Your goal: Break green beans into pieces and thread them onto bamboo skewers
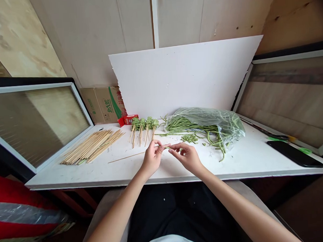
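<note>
My left hand is closed in a pinch around a bamboo skewer, whose bare length sticks out to the left over the table. Between my two sets of fingertips shows a small bit of green long bean. My right hand pinches its right end; the fingers partly hide it. Just beyond my hands stand bundles of skewers loaded with folded beans, their sticks pointing toward me. A pile of cut bean pieces lies past my right hand. Behind it, a clear plastic bag covers many long beans.
A heap of bare skewers lies at the left on the white table. A red box and a cardboard carton are behind. A black phone rests at the right. A white board leans at the back.
</note>
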### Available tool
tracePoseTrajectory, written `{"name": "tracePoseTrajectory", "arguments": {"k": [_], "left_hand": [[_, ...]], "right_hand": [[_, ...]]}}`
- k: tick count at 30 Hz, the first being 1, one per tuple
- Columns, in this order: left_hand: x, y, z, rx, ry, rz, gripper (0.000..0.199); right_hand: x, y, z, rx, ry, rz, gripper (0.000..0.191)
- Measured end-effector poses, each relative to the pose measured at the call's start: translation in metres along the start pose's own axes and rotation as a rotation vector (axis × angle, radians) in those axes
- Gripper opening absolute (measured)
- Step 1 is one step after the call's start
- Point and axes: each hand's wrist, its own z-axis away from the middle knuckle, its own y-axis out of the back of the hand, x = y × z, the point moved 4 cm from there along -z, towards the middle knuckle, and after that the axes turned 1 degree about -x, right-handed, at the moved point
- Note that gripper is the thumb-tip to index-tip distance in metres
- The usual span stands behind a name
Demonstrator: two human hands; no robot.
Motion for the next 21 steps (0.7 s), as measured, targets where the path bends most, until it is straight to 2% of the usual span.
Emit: {"name": "tracePoseTrajectory", "arguments": {"k": [3,6,11,15,17,21], "left_hand": [[-0.004,0.002,-0.001,0.013,-0.007,-0.109,0.029],[-0.002,0.001,0.000,-0.020,-0.068,-0.196,0.026],[0.006,-0.002,0.002,-0.078,-0.111,-0.229,0.030],[0.005,-0.005,0.004,-0.106,-0.139,-0.261,0.022],[0.003,-0.006,0.004,-0.111,-0.178,-0.308,0.018],[-0.004,-0.009,0.006,-0.150,-0.237,-0.392,0.024]], "right_hand": [[-0.002,0.006,-0.002,0.042,0.065,0.034,0.034],[-0.005,0.005,-0.001,0.007,0.150,0.074,0.030],[-0.010,0.004,0.000,-0.028,0.300,0.177,0.017],[-0.010,0.003,0.002,-0.050,0.376,0.229,0.009],[-0.009,0.000,0.003,-0.070,0.395,0.236,0.013],[-0.005,-0.005,0.006,-0.131,0.432,0.223,0.028]]}}
